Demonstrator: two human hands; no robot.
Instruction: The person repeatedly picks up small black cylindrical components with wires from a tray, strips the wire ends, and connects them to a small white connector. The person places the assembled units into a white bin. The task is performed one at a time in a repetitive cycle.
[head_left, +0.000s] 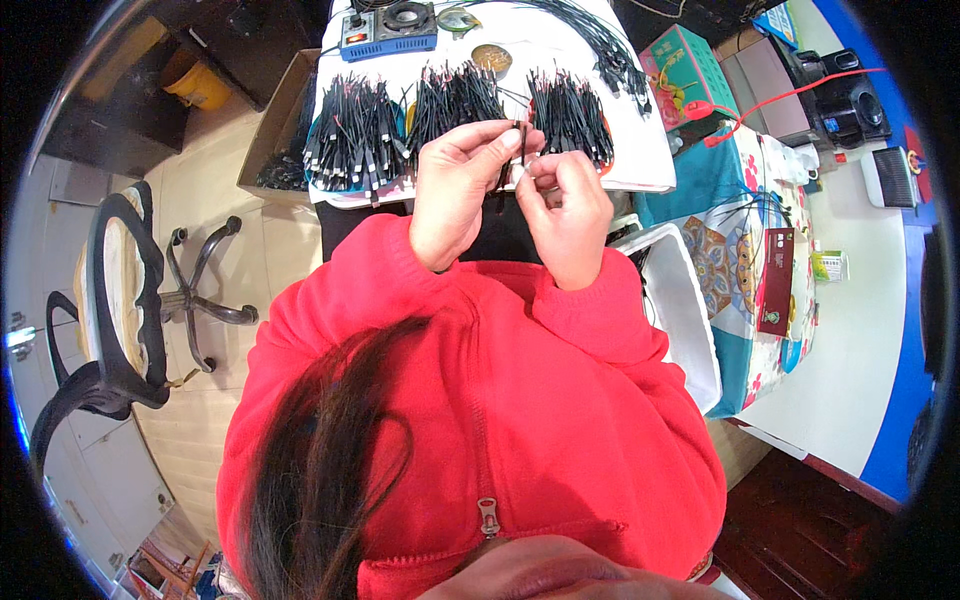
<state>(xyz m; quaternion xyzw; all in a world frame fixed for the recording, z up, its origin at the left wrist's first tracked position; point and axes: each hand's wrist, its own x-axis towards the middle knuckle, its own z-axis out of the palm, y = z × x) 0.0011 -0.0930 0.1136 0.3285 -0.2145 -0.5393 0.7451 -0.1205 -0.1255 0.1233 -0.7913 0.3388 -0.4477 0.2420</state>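
Note:
My left hand (461, 180) pinches a short black cable (523, 146) upright between thumb and fingers at the front of the table. Close against it, the thumb and forefinger of my right hand (566, 206) pinch together near the cable's lower end; a small pale part shows there, too small to name. Behind my hands lie three bunches of short black USB cables, one on the left (356, 131), one in the middle (454, 97) and one on the right (568, 120). Their metal plugs point towards me, and thin, partly pinkish wire ends point away.
A blue solder pot (388, 34) with a lit switch stands at the back left, near a round tin (492, 57) of brownish material. More USB cables (619, 64) trail at the back right. A white foam box (679, 315) is at my right, a cardboard box (277, 127) at the left.

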